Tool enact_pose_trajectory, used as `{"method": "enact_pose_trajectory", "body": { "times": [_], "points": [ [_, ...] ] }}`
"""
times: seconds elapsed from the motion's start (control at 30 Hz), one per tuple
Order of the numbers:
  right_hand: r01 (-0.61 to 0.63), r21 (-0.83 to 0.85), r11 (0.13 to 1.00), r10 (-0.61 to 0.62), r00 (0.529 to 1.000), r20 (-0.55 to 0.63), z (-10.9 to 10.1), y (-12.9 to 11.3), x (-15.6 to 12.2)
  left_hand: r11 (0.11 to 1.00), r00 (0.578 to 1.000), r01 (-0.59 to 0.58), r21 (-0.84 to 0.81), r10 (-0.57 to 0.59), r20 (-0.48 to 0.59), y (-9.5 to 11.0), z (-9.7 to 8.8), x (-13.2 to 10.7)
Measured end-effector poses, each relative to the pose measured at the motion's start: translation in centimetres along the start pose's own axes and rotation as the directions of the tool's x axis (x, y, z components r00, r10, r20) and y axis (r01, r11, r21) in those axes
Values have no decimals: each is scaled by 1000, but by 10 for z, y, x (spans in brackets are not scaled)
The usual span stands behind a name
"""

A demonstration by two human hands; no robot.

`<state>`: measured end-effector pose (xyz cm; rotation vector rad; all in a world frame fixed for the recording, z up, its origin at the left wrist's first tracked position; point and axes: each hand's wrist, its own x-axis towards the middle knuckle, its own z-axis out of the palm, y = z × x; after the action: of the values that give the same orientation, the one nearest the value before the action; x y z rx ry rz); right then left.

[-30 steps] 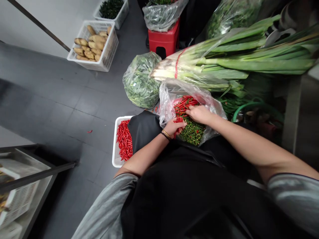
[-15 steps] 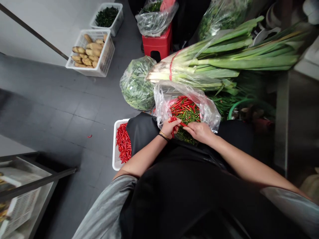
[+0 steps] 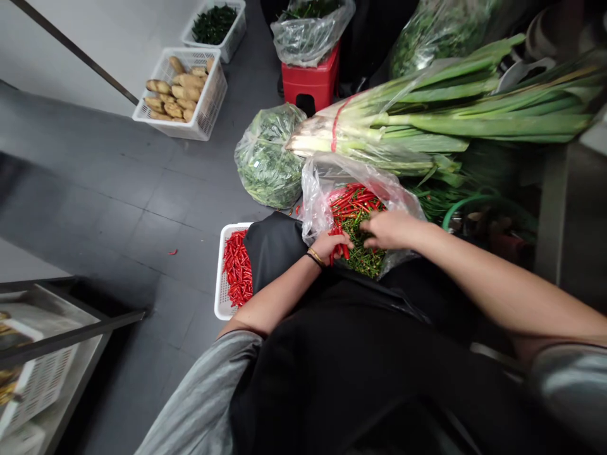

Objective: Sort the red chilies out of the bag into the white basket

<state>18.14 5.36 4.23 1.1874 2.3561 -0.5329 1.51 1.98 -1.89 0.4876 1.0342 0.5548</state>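
Note:
Several red chilli peppers (image 3: 343, 245) are in my left hand (image 3: 332, 245), which is closed around them at the near left of a clear plastic bag (image 3: 315, 189). The bag lies open in front of my lap, with red chillies (image 3: 355, 201) at the far side and green stems (image 3: 361, 260) nearer me. Over the right part of the heap is my right hand (image 3: 389, 229), its slightly blurred fingers apart and nothing visible in them. To the left of my knee, a white basket (image 3: 219, 284) holds red chillies without visible stems.
Beyond the bag lie tied leeks (image 3: 427, 120) and a bag of leafy greens (image 3: 270, 158). A red stool (image 3: 308, 79), a white crate of tubers (image 3: 199, 126) and a basket of dark green vegetables (image 3: 233, 44) stand further off. A metal rack (image 3: 95, 328) is at lower left.
My right hand has come away from my left hand and moved right over the heap, its fingers parting. My left hand still holds the chillies. The view has shifted slightly.

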Motion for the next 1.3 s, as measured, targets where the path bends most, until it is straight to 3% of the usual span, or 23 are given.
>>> {"method": "enact_pose_trajectory", "body": {
  "times": [0.03, 0.1, 0.23, 0.37, 0.43, 0.5, 0.57, 0.67, 0.77, 0.83, 0.9, 0.97, 1.03, 1.07, 1.13, 1.2, 1.27, 1.3],
  "points": [
    [-109, -59, 992, 103, 990, -98, -2, 5, 16, 1000, 1000, -1, 16, 1, -16, 0, 1, 0],
    [-183, -87, 979, 161, 964, -212, -3, 9, 48, 999, 1000, -4, 46, 5, -17, 0, 1, -1],
    [-138, -66, 988, 128, 981, -146, 0, 12, 85, 995, 1000, -18, 103, 20, -12, 1, 1, -4],
    [-135, 168, 976, 183, 930, -317, 2, 26, 55, 988, 987, -112, 104, 122, -102, 2, 0, -5],
    [-21, 393, 919, 162, 930, -329, 6, 27, 27, 979, 981, -158, 129, 171, -94, 3, 2, -4],
    [101, 548, 830, 105, 938, -331, 14, 20, 5, 974, 988, -152, 168, 156, -11, 1, 5, -4],
    [165, 538, 827, 87, 907, -412, 23, 7, -5, 981, 994, -92, 170, 81, 67, 0, 6, -3],
    [65, 339, 939, 130, 844, -521, 29, -14, 6, 997, 998, 0, 74, -4, 57, -1, 4, -2],
    [-56, 203, 978, 147, 872, -467, 22, -27, 29, 1000, 998, 27, 0, -27, -48, 1, -2, -2],
    [-27, 236, 971, 125, 902, -413, 18, -28, 36, 999, 996, 13, 40, -9, -87, 1, -5, -5],
    [74, 430, 900, 100, 924, -368, 19, -19, 33, 989, 996, -60, 136, 68, -55, 1, -5, -9],
    [168, 703, 691, 100, 941, -323, 24, -1, 20, 963, 989, -147, 224, 146, 20, 2, -3, -12],
    [159, 847, 507, 92, 967, -236, 30, 19, 7, 956, 987, -154, 251, 136, 90, 3, -2, -13],
    [110, 848, 518, 96, 978, -186, 31, 28, 2, 963, 988, -124, 241, 97, 120, 3, -2, -12],
    [-24, 690, 723, 159, 978, -133, 30, 37, 0, 982, 985, -51, 183, 19, 172, 3, -2, -11],
    [-150, 398, 905, 246, 948, -202, 27, 32, 12, 993, 979, 1, 116, -24, 203, 2, -2, -9],
    [-198, 176, 964, 240, 933, -267, 22, 19, 34, 996, 978, 30, 84, -47, 205, 1, -3, -8],
    [-189, 109, 976, 211, 946, -247, 20, 12, 45, 996, 979, 36, 81, -52, 199, 1, -3, -8]
  ]
}}
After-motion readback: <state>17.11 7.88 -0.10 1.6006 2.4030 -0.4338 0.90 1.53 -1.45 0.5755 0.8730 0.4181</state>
